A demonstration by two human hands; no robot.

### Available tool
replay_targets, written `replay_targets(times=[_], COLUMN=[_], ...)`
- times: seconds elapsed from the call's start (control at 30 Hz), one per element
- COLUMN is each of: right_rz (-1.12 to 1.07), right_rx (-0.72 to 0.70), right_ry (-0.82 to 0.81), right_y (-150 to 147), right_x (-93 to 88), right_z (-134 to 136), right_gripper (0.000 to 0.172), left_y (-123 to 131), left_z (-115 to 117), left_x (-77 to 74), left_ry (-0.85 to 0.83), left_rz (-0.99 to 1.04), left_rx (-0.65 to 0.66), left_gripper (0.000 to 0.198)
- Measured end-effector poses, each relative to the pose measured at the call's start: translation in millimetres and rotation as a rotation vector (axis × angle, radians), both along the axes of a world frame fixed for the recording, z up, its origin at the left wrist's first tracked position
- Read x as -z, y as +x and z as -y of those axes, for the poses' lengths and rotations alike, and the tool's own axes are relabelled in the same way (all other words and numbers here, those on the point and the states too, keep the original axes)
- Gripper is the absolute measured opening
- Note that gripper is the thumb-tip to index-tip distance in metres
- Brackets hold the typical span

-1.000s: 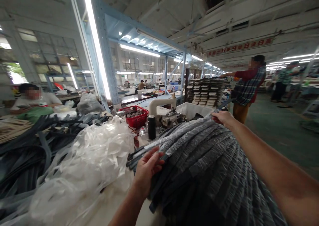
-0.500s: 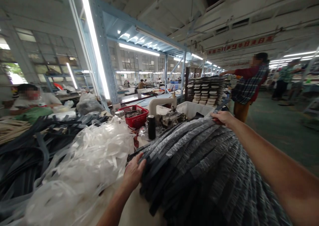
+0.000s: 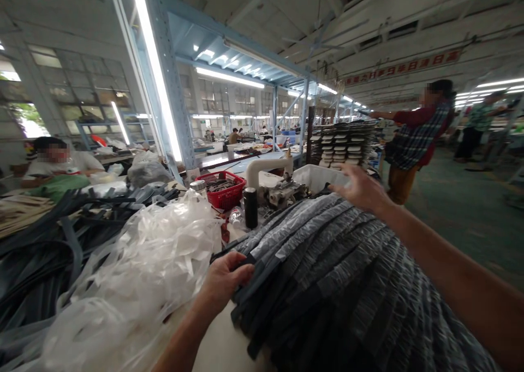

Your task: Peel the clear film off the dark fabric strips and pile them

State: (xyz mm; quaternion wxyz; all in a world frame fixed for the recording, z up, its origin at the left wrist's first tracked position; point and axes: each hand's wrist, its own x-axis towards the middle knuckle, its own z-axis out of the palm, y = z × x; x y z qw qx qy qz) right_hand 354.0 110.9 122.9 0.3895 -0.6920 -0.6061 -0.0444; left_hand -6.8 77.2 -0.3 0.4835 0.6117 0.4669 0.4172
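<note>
A large pile of dark grey, glossy strips (image 3: 335,273) lies across the white table in front of me. My left hand (image 3: 223,279) is curled over the near left end of the pile, gripping the strip ends. My right hand (image 3: 360,189) hovers just above the far end of the pile with its fingers spread, holding nothing. A white sewing machine (image 3: 270,178) stands behind the pile.
Clear plastic bags of white pieces (image 3: 143,268) lie at my left, with black strips (image 3: 45,252) beyond. A red basket (image 3: 223,189), a black bottle (image 3: 250,208) and a white bin (image 3: 317,178) stand near the machine. A seated person (image 3: 57,161) is far left; a person in plaid (image 3: 413,142) stands right.
My right hand has lifted off the far end of the pile and opened. My left hand has curled its fingers over the near strip ends.
</note>
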Motion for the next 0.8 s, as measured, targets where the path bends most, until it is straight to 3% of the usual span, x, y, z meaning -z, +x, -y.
replay_targets(times=[0.07, 0.1, 0.13, 0.2, 0.27, 0.3, 0.43, 0.63, 0.8], right_rz=[0.168, 0.363, 0.508, 0.676, 0.777, 0.828, 0.956, 0.981, 0.905], right_rx=[-0.323, -0.577, -0.721, -0.837, -0.800, -0.775, -0.706, -0.571, -0.596], right_ry=[-0.028, -0.019, 0.008, 0.068, 0.158, 0.200, 0.313, 0.174, 0.158], right_y=[-47, -73, -98, -143, -172, -180, -177, -150, -147], right_x=[10.6, 18.1, 26.4, 42.3, 53.2, 56.1, 56.3, 61.7, 65.4], right_z=[16, 26, 34, 48, 53, 53, 48, 39, 41], right_gripper=[0.076, 0.080, 0.081, 0.067, 0.024, 0.014, 0.016, 0.014, 0.017], left_y=[4, 6, 8, 10, 10, 8, -5, -12, 0], left_z=[9, 14, 19, 29, 39, 43, 55, 51, 52], left_x=[-17.3, -24.8, -31.1, -39.2, -41.6, -41.3, -35.4, -18.2, -11.0], left_ry=[-0.074, -0.102, -0.115, -0.124, -0.124, -0.119, -0.082, -0.077, -0.070], left_rz=[0.133, 0.177, 0.202, 0.219, 0.228, 0.233, 0.212, 0.222, 0.281], left_rx=[0.059, 0.084, 0.103, 0.127, 0.109, 0.085, 0.037, 0.032, -0.017], left_gripper=[0.025, 0.030, 0.035, 0.041, 0.046, 0.047, 0.049, 0.047, 0.042])
